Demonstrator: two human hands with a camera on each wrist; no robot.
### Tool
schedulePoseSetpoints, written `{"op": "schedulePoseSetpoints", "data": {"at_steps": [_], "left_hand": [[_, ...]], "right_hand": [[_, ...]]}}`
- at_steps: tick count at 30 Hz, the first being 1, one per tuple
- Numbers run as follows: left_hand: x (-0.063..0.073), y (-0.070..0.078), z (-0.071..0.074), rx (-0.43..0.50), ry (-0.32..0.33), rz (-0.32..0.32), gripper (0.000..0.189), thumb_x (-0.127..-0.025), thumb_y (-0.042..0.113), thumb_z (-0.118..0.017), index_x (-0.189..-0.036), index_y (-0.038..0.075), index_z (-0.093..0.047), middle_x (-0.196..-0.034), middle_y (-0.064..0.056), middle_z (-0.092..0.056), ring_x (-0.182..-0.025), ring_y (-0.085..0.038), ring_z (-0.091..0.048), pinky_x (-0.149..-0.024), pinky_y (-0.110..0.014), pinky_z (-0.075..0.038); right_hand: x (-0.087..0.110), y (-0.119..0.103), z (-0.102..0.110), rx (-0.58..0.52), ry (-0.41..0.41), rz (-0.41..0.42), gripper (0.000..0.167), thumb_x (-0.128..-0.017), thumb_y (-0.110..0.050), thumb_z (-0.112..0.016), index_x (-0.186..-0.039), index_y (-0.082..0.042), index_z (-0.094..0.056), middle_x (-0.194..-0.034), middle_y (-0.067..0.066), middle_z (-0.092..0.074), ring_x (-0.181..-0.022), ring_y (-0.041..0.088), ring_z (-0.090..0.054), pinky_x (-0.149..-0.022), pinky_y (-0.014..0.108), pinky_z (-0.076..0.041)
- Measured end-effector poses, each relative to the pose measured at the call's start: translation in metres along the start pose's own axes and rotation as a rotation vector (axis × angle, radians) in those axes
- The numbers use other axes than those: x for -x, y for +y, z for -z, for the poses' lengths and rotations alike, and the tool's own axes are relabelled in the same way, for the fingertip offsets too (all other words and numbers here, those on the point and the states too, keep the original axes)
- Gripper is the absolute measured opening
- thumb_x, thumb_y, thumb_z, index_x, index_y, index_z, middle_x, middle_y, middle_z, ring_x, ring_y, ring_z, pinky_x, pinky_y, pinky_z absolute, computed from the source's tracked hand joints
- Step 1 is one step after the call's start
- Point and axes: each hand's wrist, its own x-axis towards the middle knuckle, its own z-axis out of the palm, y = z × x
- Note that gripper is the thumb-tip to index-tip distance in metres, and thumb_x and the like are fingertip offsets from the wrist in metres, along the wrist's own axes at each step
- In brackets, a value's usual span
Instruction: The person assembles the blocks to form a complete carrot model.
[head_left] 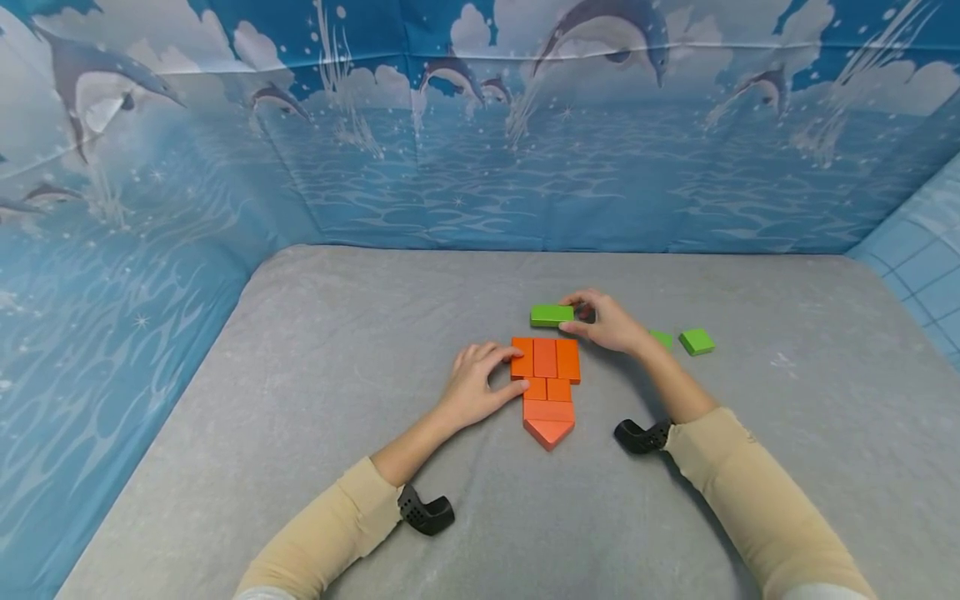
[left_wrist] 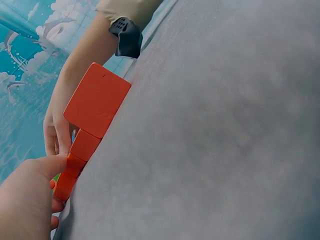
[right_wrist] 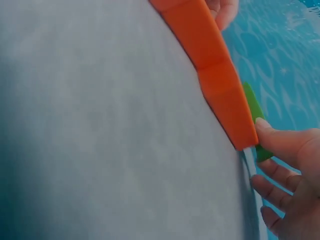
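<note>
Several orange blocks (head_left: pixel 546 357) lie edge to edge on the grey cloth, with a pointed one (head_left: pixel 549 431) at the near end. My left hand (head_left: pixel 474 385) holds the left block of the far row, thumb at its near corner and index finger on its side. Just beyond that row, my right hand (head_left: pixel 607 323) pinches a green rectangular block (head_left: pixel 551 315) by its right end. In the right wrist view, the right thumb (right_wrist: pixel 282 142) presses against the green block (right_wrist: pixel 256 107), partly hidden behind an orange one (right_wrist: pixel 227 107).
To the right lie two more green pieces, a square block (head_left: pixel 697 342) and another (head_left: pixel 661 338) partly covered by the right forearm. A blue curtain with dolphins (head_left: pixel 480 183) stands behind the grey surface (head_left: pixel 360 333). Each wrist carries a black device (head_left: pixel 427 511).
</note>
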Motion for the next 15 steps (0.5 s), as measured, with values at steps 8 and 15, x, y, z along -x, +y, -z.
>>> {"op": "schedulePoseSetpoints", "data": {"at_steps": [8, 15], "left_hand": [[-0.0005, -0.0007, -0.0001, -0.001, 0.007, -0.005, 0.042, -0.083, 0.039, -0.064, -0.118, 0.017, -0.059, -0.113, -0.001, -0.057, -0.104, -0.019, -0.045, -0.099, -0.045, -0.026], [0.0000, -0.0006, 0.0004, 0.006, 0.002, -0.005, 0.041, -0.083, 0.038, -0.064, -0.118, 0.017, -0.059, -0.112, 0.000, -0.057, -0.103, -0.019, -0.045, -0.099, -0.044, -0.026]], "right_hand": [[-0.0056, -0.0022, -0.0049, -0.026, -0.039, 0.008, 0.036, -0.087, -0.015, -0.062, -0.117, 0.002, -0.057, -0.114, 0.021, -0.053, -0.097, 0.031, -0.049, -0.081, 0.044, -0.041], [-0.0050, -0.0001, -0.0053, -0.049, -0.042, 0.018, 0.030, -0.089, -0.016, -0.059, -0.114, 0.001, -0.061, -0.111, 0.019, -0.057, -0.092, 0.027, -0.052, -0.072, 0.034, -0.044]]}}
